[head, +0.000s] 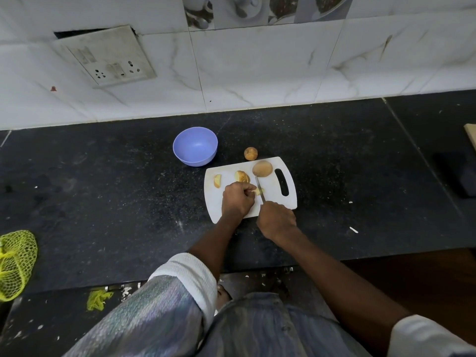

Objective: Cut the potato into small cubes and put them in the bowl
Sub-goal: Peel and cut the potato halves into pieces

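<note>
On the white cutting board (289,199) my left hand (236,200) pinches a small yellow potato piece (258,191). My right hand (277,220) grips a knife (259,188) whose blade lies against that piece. Beyond my left hand sit a potato wedge (217,181) at the board's left and a cut potato chunk (242,177). A half potato with brown skin (262,168) lies near the board's handle slot. A small whole potato (250,153) rests on the counter just behind the board. The blue bowl (195,146), with nothing in it, stands behind the board to the left.
The black stone counter (103,189) runs to a white tiled wall with a switch plate (108,56). A yellow mesh bag (15,264) lies at the counter's left front edge. A dark object (463,176) sits at the far right.
</note>
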